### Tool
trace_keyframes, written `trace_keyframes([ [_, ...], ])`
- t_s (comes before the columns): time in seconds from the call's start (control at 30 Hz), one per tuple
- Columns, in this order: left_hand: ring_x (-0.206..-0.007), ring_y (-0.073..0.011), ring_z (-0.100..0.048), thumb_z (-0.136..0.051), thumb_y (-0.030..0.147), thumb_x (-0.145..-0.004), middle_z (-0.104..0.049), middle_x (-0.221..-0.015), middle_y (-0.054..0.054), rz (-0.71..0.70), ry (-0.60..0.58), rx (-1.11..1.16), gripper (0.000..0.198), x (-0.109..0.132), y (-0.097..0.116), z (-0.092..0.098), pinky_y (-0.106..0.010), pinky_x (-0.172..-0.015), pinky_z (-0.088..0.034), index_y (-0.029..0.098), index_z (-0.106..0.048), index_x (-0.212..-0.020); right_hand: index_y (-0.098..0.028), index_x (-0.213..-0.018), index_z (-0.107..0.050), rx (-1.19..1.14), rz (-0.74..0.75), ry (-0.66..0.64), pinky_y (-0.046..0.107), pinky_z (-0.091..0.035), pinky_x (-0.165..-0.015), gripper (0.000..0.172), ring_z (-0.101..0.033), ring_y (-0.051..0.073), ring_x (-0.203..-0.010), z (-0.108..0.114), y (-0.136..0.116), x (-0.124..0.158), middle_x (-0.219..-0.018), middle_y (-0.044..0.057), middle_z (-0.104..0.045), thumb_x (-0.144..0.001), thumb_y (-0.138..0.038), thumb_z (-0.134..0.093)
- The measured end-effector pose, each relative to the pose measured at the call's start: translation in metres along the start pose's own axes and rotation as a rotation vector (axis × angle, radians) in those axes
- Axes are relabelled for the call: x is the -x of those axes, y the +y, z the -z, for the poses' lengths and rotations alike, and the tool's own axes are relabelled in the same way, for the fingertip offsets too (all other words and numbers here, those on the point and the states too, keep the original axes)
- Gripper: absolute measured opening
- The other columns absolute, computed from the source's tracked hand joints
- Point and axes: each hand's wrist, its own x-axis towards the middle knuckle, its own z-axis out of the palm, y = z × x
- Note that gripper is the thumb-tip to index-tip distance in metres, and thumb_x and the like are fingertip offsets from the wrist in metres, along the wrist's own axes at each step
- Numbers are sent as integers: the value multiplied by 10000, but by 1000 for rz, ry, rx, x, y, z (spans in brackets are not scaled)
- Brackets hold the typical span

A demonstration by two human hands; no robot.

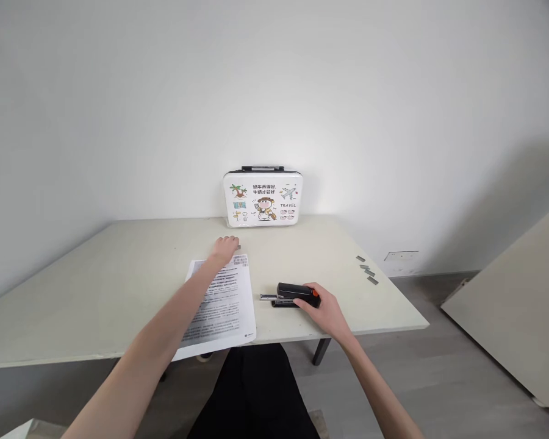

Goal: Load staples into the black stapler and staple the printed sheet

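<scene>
My left hand [225,249] reaches across the table, its fingers curled down just beyond the top of a printed sheet of paper [226,305]. A small grey staple strip [238,247] shows at the right side of its fingers; the fingertips are mostly hidden. Near the front edge, my right hand [319,308] is closed around a black stapler [297,292] with an orange-red spot at its rear. The stapler lies sideways with its metal staple tray [268,297] sticking out to the left.
Several grey staple strips [369,273] lie by the table's right edge. A white cartoon-printed case [263,198] with a black handle stands at the back against the wall. The pale table [96,286] ends in front of my black-trousered legs. A white panel [516,305] stands at right.
</scene>
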Motion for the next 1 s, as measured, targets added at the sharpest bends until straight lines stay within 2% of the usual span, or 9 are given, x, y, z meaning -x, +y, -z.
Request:
trace_keyframes([
  [0.13, -1117, -253, -670, -655, 370, -1019, -643, -1326, -116, 36, 33, 76, 367, 20, 4, 9, -469, -941, -585, 176, -625, -1328, -270, -1106, -670, 5, 1, -13, 427, -582, -860, 386, -712, 304, -1028, 1, 4, 0, -1133, 78, -761, -896, -595, -674],
  [0.23, -1108, -249, -679, -513, 334, -1074, -696, -1252, -113, -13, 67, 171, 292, 43, 17, 16, -427, -973, -556, 182, -649, -1282, -273, -1108, -674, 11, 15, -8, 428, -582, -861, 380, -713, 307, -1035, 2, 6, -1, -1138, 79, -762, -899, -590, -670],
  [0.3, -1092, -246, -688, -408, 332, -1088, -724, -1205, -106, -64, 80, 242, 337, 63, 30, 20, -385, -969, -540, 191, -653, -1272, -275, -1100, -679, 8, 26, -2, 428, -580, -866, 368, -712, 311, -1045, 2, 7, -1, -1142, 79, -763, -900, -584, -667],
  [0.47, -852, -205, -707, -265, 415, -1101, -743, -964, -66, -124, 53, 392, 482, 122, 68, 25, -326, -821, -547, 187, -674, -1215, -285, -1104, -678, 4, 14, -3, 452, -564, -912, 333, -700, 315, -1075, 1, 8, 0, -1166, 73, -758, -899, -547, -674],
  [0.53, -740, -184, -681, -261, 452, -1099, -715, -836, -25, -134, 10, 466, 491, 143, 81, 27, -304, -742, -536, 210, -670, -1222, -284, -1101, -675, 0, 14, -8, 459, -561, -918, 328, -696, 316, -1077, 1, 9, -1, -1167, 74, -756, -898, -542, -673],
  [0.6, -704, -174, -659, -296, 472, -1090, -691, -791, -4, -131, -42, 573, 454, 158, 91, 29, -292, -707, -518, 225, -656, -1218, -282, -1098, -671, 1, 16, -5, 459, -559, -922, 330, -694, 315, -1077, 1, 10, -1, -1164, 73, -755, -897, -544, -674],
  [0.7, -749, -178, -667, -383, 468, -1065, -700, -817, -2, -128, -92, 663, 382, 169, 100, 33, -292, -728, -515, 239, -658, -1201, -283, -1091, -665, 12, 11, 6, 451, -551, -929, 327, -692, 306, -1079, 0, 10, -1, -1161, 62, -755, -893, -542, -684],
  [0.8, -770, -189, -682, -473, 435, -1033, -721, -820, 3, -129, -112, 638, 331, 173, 102, 35, -303, -761, -522, 257, -689, -1210, -284, -1083, -666, 14, 15, 13, 442, -547, -934, 310, -691, 299, -1079, 0, 9, -1, -1155, 54, -756, -891, -527, -689],
  [1.0, -879, -220, -716, -471, 391, -1044, -767, -982, -21, -204, 0, 505, 298, 178, 98, 28, -343, -859, -531, 278, -705, -1190, -281, -1100, -668, 12, 20, 3, 438, -560, -911, 330, -696, 304, -1077, 1, 9, -1, -1171, 69, -754, -898, -541, -675],
])
